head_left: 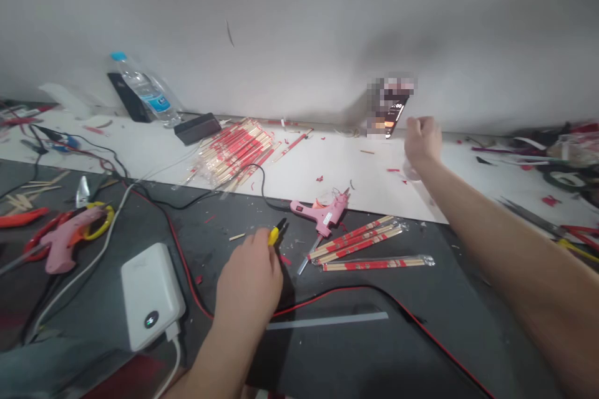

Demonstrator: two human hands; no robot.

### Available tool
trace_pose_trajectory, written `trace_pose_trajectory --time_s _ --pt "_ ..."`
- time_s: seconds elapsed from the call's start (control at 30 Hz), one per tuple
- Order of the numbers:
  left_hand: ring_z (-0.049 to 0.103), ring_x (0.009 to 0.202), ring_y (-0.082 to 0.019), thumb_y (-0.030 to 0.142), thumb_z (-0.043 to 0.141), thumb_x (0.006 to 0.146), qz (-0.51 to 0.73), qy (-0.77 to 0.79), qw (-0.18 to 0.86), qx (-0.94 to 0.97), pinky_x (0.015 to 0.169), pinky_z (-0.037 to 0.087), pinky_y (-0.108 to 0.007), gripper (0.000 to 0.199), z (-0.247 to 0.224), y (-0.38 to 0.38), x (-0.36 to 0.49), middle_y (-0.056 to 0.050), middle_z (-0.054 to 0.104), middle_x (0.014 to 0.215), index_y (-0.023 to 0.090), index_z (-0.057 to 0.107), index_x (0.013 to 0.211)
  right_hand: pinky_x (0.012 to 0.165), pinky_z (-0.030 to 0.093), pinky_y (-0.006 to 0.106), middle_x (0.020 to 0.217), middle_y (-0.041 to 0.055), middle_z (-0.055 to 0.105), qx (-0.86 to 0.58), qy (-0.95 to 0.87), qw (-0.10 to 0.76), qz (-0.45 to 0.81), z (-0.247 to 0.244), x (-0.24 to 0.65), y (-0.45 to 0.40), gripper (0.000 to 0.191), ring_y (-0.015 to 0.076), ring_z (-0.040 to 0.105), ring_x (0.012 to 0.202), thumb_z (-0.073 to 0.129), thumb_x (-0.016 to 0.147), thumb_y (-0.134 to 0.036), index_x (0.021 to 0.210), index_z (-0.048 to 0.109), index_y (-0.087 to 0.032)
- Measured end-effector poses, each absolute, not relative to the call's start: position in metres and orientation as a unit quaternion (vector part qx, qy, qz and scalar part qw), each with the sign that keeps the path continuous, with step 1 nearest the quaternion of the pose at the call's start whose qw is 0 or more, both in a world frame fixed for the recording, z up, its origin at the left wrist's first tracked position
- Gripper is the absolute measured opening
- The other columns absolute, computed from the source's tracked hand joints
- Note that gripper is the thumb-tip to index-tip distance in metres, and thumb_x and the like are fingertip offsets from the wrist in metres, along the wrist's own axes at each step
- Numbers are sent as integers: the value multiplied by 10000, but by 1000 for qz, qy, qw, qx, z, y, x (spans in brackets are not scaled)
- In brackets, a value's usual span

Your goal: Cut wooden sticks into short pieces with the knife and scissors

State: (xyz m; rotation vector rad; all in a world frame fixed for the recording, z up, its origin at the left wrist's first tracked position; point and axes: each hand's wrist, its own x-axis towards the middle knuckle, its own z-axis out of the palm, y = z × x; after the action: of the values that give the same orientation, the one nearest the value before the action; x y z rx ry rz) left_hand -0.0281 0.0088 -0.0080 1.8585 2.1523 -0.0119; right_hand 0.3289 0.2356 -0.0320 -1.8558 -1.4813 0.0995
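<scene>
We take the clock with twelve at the wall (299, 43) and its centre in the middle of the view. At seven o'clock, our left hand (253, 274) is grasping a yellow tool (274, 235) above the dark table (374, 361); its black tip points to one o'clock. We cannot tell exactly which tool it is. Our right hand (423, 140), between two and three o'clock, has its fingers curled inward; we cannot tell if they pinch something. The phone (394, 115) leans at the wall at two o'clock, just beside this hand, with a lit screen.

To work well at the phone, we should use a light fingertip, because it stands steeply and a push may make it slide. Meanwhile we should keep the left wrist quiet and the black tip turned away from the other arm. Near this tip, slightly off centre toward five o'clock, lies the pink glue gun (322, 215), and its nozzle should be treated as hot. The wrapped chopsticks (358, 244) lie at four o'clock. The red and black cable (346, 288) runs close to our left wrist, so we should lift this arm, not drag it.
</scene>
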Motion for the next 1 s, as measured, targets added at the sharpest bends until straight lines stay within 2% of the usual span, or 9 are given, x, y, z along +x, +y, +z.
trace_pose_trajectory --time_s 0.2,0.27,0.4,0.53,0.6,0.7,0.8,0.9,1.0 --pt "613 1092 -384 264 487 986 115 725 11 679 892 510 -505 381 -14 8 -25 -193 603 1263 149 579 1338 942 514 398 1089 40 729 -507 -827 194 143 -21 314 66 309 256 649 1040 754 835 -469 1087 719 -294" --pt "581 1148 -358 263 515 986 196 659 -5 726 1007 477 -506 349 -13 5 -12 -186 597 1273 134 608 1296 959 510 464 1218 93 691 -450 -886 69 84 -28 306 18 250 281 625 1113 568 1004 -359 1210 662 -252" --pt "522 1229 -341 269 631 950 204 516 29 831 1070 444 -490 273 -11 4 26 -127 633 1242 184 671 1206 964 498 493 1187 156 661 -473 -879 49 47 -36 297 -15 243 312 595 1134 425 1060 -242 1041 657 -173" --pt "542 1172 -371 250 698 916 150 486 31 861 992 452 -549 128 -21 7 53 -104 702 1045 178 715 1021 1153 322 580 1489 176 521 -434 -900 31 40 -26 289 10 404 366 400 1413 503 1037 -258 1432 507 -175" --pt "548 1167 -374 177 643 935 154 482 18 863 990 429 -569 76 -27 8 57 -93 701 923 183 712 906 1098 374 547 1366 170 609 -408 -911 11 54 -20 281 26 386 345 505 1298 530 1021 -254 1397 533 -166" --pt "558 1157 -359 117 617 923 180 476 11 861 1004 412 -577 134 -33 6 56 -94 698 894 187 692 838 890 474 430 1008 123 697 -389 -917 -11 87 -19 267 38 110 283 632 965 583 941 -175 1021 658 -167" --pt "553 1182 -339 164 648 924 214 480 13 851 1018 432 -557 120 -32 1 51 -126 691 1134 198 707 1022 768 471 366 872 106 689 -408 -904 5 129 -21 257 35 76 260 643 832 637 823 -113 839 612 -183" --pt "462 1356 -358 302 762 865 383 507 58 770 1126 398 -564 541 -19 -4 51 -176 497 1453 211 567 1361 660 460 319 806 60 679 -454 -867 84 187 -17 257 22 42 218 631 713 595 872 -166 865 581 -205" --pt "492 1379 -301 369 768 852 570 493 228 617 1132 445 -484 780 8 -6 68 -162 454 1484 251 341 1493 632 482 307 799 24 676 -504 -798 228 241 -9 256 7 160 185 621 681 411 1015 -268 998 565 -229"
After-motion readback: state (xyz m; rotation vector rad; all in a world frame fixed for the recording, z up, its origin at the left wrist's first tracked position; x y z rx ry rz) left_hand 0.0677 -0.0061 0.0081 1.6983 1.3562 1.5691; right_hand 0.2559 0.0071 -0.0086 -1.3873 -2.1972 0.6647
